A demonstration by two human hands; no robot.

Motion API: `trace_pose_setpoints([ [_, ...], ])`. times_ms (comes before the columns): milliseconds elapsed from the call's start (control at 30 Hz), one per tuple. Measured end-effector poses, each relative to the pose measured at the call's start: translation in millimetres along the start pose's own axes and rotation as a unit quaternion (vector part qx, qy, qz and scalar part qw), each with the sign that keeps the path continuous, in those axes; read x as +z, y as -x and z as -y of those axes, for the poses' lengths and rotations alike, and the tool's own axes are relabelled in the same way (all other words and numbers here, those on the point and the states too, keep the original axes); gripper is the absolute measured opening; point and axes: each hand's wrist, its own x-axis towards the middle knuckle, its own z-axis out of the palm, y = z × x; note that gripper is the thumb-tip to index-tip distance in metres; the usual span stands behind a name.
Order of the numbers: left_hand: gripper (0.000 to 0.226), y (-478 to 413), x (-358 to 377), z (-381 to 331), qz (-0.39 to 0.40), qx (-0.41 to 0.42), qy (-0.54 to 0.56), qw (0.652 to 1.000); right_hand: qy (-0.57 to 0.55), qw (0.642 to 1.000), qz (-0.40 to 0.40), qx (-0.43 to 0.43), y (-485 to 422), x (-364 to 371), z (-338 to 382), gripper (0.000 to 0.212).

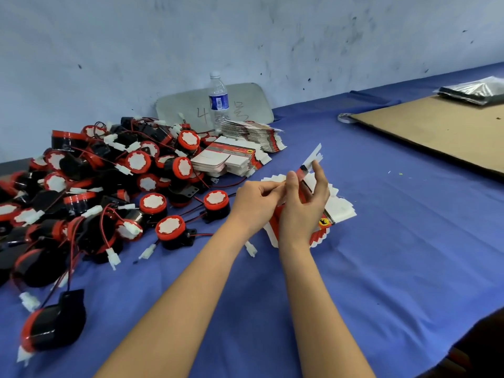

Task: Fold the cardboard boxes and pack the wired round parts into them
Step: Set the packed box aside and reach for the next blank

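A flat, unfolded cardboard box [311,162], white with red and black print, is lifted edge-on above the table. My right hand [302,205] pinches it between thumb and fingers, and my left hand [256,200] grips its lower left end with curled fingers. Under both hands lies a fanned stack of flat boxes [341,208]. A big heap of wired round parts [109,181], black with red rims, white faces and white plugs, covers the table's left side. One round part [215,203] sits just left of my left hand.
More stacks of flat boxes [234,156] lie behind the heap, next to a water bottle [219,99] and a grey board [245,102] against the wall. A brown cardboard sheet [436,129] with a dark bag [474,90] lies far right. Blue cloth [395,255] covers the table.
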Motion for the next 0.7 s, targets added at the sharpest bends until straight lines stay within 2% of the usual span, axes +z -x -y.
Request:
trace_pose_setpoints([
  [100,0.023,0,1,-1,-0.019,0.010,-0.010,1.000,-0.045,0.996,0.010,0.077,-3,-2,-2,0.049],
  [167,0.021,3,3,-3,-0.049,0.068,-0.072,0.994,-0.109,0.982,0.024,0.152,-9,-5,-2,0.061],
  [233,0.020,11,10,-3,-0.046,0.147,-0.153,0.976,-0.132,0.977,0.031,0.164,-15,-9,2,0.053],
  [300,0.022,17,20,0,-0.025,0.193,-0.169,0.966,-0.140,0.979,-0.013,0.149,-20,-12,6,0.025],
  [333,0.024,18,23,3,0.000,0.192,-0.158,0.969,-0.149,0.975,-0.058,0.155,-21,-14,8,0.019],
  [433,0.032,19,29,14,0.065,0.162,-0.140,0.975,-0.168,0.963,-0.163,0.132,-22,-20,13,0.028],
  [533,0.040,23,30,24,0.030,0.147,-0.114,0.982,-0.211,0.951,-0.188,0.128,-21,-22,20,0.034],
  [600,0.046,32,25,29,-0.053,0.143,-0.035,0.988,-0.220,0.949,-0.160,0.162,-26,-21,19,0.029],
  [633,0.050,37,18,32,-0.103,0.131,0.011,0.986,-0.220,0.947,-0.114,0.205,-26,-19,17,0.025],
  [700,0.055,49,-2,41,-0.189,0.113,0.081,0.972,-0.188,0.928,0.028,0.320,-19,-13,13,0.026],
])
